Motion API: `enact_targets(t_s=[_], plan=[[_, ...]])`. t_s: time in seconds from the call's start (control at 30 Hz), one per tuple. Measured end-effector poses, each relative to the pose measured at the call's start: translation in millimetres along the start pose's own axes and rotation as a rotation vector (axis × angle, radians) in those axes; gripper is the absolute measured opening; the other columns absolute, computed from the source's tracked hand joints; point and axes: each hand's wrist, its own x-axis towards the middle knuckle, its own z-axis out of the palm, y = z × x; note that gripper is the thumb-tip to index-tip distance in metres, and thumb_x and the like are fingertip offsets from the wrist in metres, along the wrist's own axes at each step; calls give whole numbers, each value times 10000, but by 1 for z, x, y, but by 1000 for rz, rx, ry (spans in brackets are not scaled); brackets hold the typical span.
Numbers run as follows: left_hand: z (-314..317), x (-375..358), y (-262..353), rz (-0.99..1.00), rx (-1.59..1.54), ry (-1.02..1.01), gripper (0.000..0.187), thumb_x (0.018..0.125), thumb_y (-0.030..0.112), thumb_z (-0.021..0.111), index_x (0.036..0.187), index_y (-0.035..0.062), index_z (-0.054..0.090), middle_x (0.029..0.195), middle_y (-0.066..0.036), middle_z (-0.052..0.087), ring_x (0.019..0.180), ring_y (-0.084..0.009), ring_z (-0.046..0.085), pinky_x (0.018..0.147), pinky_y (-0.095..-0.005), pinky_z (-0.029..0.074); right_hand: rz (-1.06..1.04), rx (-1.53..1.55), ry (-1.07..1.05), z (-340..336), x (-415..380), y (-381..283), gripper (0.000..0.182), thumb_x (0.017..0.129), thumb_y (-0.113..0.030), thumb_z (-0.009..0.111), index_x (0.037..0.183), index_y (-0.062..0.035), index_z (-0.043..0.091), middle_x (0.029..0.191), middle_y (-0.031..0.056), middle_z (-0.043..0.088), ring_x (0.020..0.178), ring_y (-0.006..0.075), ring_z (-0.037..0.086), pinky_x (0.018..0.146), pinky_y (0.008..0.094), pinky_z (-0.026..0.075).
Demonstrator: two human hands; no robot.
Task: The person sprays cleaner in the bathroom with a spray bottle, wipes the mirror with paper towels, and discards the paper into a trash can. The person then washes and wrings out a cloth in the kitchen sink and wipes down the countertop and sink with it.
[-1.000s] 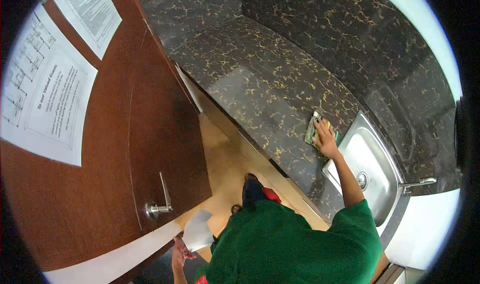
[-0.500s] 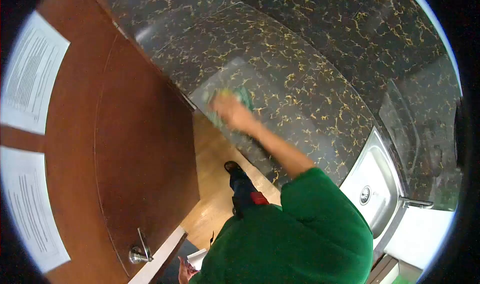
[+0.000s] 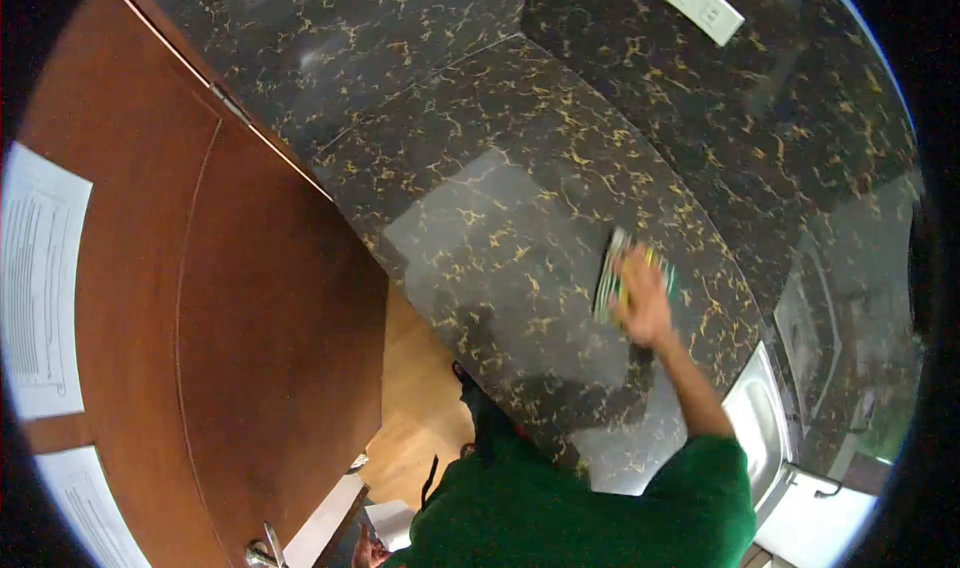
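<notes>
My right hand is pressed down on a striped green-and-white cloth with some yellow showing near the fingers. The cloth lies on the dark countertop with gold veining, right of its middle and left of the sink. The fingers are bent over the cloth and partly blurred. At the bottom left edge, what looks like my left hand shows only in part, beside a white object. Its fingers are too cut off to read.
A steel sink with a tap is at the right. A white wall socket sits on the dark backsplash. A brown door with a metal handle and printed sheets fills the left. Wooden floor shows between.
My right hand has slid the cloth from the counter's left edge across to the right, nearer the sink. The view has shifted, bringing the wall socket into sight.
</notes>
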Motion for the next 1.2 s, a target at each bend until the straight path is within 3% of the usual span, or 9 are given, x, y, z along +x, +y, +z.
enact_targets(t_s=[0.17, 0.27, 0.47, 0.53, 0.73, 1.03, 1.1, 1.13, 1.2], plan=[[10, -8, 4, -40, -33, 30, 992, 741, 790, 280, 1153, -95, 454, 840, -169, 625, 488, -291, 615, 465, -417, 559, 82, -178, 203, 54, 296, 64, 584, 898, -470, 354, 1409, -214, 232, 1443, 112, 259, 1341, 311, 200, 1077, 473, 172], [11, -17, 4, -57, -37, 53, 992, 740, 791, 281, 1155, -95, 452, 844, -170, 624, 490, -293, 615, 467, -418, 560, -166, -61, 390, 72, 409, -32, 370, 801, -360, 509, 1012, -77, 618, 1045, 113, 611, 958, 316, 560, 876, 456, 390], [23, -26, 29, -72, -48, 78, 994, 739, 791, 285, 1159, -94, 448, 851, -174, 623, 492, -296, 616, 470, -419, 562, -915, 497, 242, 82, 240, -243, 451, 705, -276, 604, 1117, -96, 564, 1192, 149, 531, 1163, 338, 441, 1005, 464, 318], [22, -26, 32, -73, -57, 79, 994, 738, 791, 286, 1160, -94, 447, 853, -175, 623, 493, -297, 616, 472, -420, 563, -868, 607, -32, 62, 258, -192, 507, 725, -288, 615, 1190, -111, 523, 1247, 144, 504, 1202, 305, 418, 1025, 439, 306], [25, -31, 10, -72, -105, 73, 996, 737, 792, 289, 1164, -94, 443, 860, -178, 622, 495, -300, 617, 476, -422, 564, 230, -316, 729, 105, 470, -64, 508, 799, -392, 532, 1149, -24, 509, 1154, 183, 520, 1057, 360, 473, 909, 488, 344], [10, -12, 35, 8, -15, 53, 1002, 730, 797, 293, 1182, -88, 429, 874, -186, 617, 506, -309, 620, 484, -425, 567, -918, 797, 76, 120, 256, -308, 354, 702, 35, 549, 1047, -42, 573, 887, 169, 619, 902, 335, 590, 792, 429, 454], [-2, 4, 62, 0, 30, 60, 1008, 725, 801, 294, 1195, -81, 418, 879, -190, 615, 513, -314, 622, 488, -425, 568, -616, 953, -366, 56, 226, -261, 307, 680, 32, 563, 980, -25, 598, 970, 143, 624, 866, 310, 607, 798, 375, 471], [-10, 9, 65, -17, 58, 63, 1011, 722, 804, 294, 1201, -78, 413, 882, -192, 613, 517, -317, 623, 489, -426, 569, -791, 880, 211, 44, 223, -212, 288, 697, 23, 543, 970, -46, 610, 1061, 142, 602, 893, 300, 605, 793, 349, 482], [-15, 19, 64, -9, 80, -62, 1046, 690, 830, 302, 1203, -74, 412, 895, -189, 611, 526, -318, 616, 513, -466, 561, -249, 561, 75, -51, 212, -125, 277, 823, -59, 551, 1094, -3, 566, 1015, 143, 629, 839, 220, 614, 759, 324, 490]])
